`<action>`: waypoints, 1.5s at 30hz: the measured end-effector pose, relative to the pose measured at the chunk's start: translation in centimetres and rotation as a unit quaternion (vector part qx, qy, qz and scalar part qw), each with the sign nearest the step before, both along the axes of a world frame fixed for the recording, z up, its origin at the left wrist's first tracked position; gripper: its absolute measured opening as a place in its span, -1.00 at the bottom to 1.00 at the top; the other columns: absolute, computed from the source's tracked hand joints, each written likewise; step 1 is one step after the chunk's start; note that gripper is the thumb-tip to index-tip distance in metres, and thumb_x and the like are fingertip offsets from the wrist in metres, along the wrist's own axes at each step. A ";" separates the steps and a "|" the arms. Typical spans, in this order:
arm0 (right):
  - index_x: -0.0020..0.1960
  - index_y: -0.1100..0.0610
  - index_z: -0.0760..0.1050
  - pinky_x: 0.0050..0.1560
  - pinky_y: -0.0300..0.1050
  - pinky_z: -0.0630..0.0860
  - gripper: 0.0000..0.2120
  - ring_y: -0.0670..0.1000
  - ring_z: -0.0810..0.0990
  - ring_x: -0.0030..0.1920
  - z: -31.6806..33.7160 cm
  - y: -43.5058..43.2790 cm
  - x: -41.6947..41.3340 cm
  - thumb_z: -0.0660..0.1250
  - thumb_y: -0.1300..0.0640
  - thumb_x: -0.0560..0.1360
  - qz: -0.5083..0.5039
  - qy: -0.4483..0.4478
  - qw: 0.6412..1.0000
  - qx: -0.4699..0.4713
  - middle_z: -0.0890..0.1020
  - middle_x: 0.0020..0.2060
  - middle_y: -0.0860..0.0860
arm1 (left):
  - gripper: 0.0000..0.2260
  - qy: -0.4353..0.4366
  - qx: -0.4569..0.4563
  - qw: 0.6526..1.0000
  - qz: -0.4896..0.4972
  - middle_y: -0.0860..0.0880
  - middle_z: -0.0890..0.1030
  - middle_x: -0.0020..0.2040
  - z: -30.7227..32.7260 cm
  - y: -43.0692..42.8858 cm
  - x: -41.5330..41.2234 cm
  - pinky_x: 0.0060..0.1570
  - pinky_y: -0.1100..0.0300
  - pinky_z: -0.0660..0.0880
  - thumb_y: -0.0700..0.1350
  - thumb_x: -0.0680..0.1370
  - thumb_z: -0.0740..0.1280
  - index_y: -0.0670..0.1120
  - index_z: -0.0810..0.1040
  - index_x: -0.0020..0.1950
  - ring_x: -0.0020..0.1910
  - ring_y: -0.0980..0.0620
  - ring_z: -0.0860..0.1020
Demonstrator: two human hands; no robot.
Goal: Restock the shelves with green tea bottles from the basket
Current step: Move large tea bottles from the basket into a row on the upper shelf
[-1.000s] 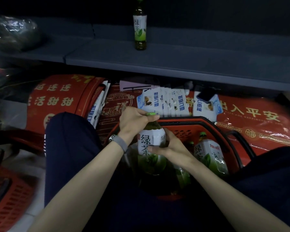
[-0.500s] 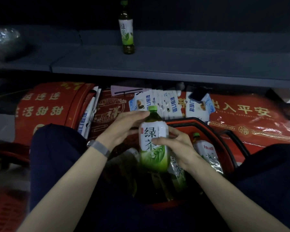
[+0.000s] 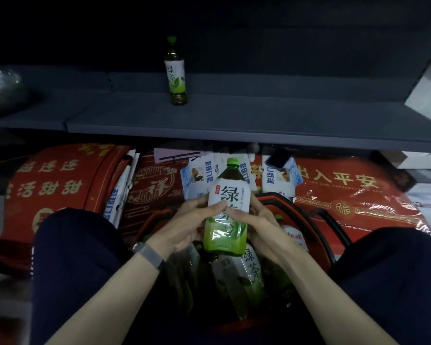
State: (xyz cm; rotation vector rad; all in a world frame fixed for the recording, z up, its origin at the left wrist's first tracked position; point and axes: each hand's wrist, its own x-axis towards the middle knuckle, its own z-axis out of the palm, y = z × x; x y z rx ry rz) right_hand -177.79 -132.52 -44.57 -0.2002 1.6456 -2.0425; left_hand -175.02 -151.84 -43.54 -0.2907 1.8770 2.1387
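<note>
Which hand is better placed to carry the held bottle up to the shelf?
Left, marginally: the left hand and right hand both grip the bottle, but the shelf bottle stands up and left.

Landmark = basket (image 3: 316, 220): held bottle (image 3: 228, 207) upright above it, left hand (image 3: 184, 226) and right hand (image 3: 253, 220) either side; more bottles (image 3: 244, 275) lying inside; shelf (image 3: 234, 118) behind and above, one bottle (image 3: 176, 73) standing on it; packets (image 3: 197, 178) between basket and shelf

I see a dark grey shelf (image 3: 259, 120) carrying one upright green tea bottle (image 3: 176, 70) toward its back, left of centre. At its left end sits what may be a plastic-wrapped bundle (image 3: 3, 88). Below its front edge, red packages (image 3: 353, 195) cover the floor.
</note>
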 end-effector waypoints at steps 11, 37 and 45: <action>0.54 -0.02 0.41 0.43 0.20 0.53 -0.25 0.11 0.66 0.33 0.8 -0.2 -0.5 0.53 0.39 0.44 -0.026 0.064 0.997 0.020 0.73 0.25 0.06 | -0.62 0.069 -0.037 0.996 0.045 0.01 0.75 0.18 1.0 1.5 0.3 0.20 -0.10 0.64 -0.03 0.58 0.49 0.11 0.58 0.40 0.16 -0.02 0.72; 0.62 -0.06 0.34 0.16 -0.03 0.68 -0.16 0.04 0.73 0.21 34.2 1.1 -9.2 0.53 0.42 0.47 -0.067 0.387 0.920 -0.004 0.74 0.20 0.07 | -0.56 0.393 -0.078 0.916 -0.026 0.00 0.73 0.23 33.4 1.3 -8.4 0.16 -0.06 0.67 -0.07 0.58 0.41 0.06 0.50 0.47 0.22 -0.04 0.70; 0.65 -0.07 0.28 0.27 0.06 0.66 -0.09 0.02 0.70 0.26 41.2 1.6 -13.3 0.56 0.39 0.45 -0.095 0.455 0.885 -0.008 0.73 0.24 0.04 | -0.50 0.470 -0.122 0.874 -0.037 0.06 0.70 0.27 40.8 1.1 -13.3 0.21 0.03 0.64 0.01 0.54 0.44 0.07 0.49 0.48 0.27 0.06 0.66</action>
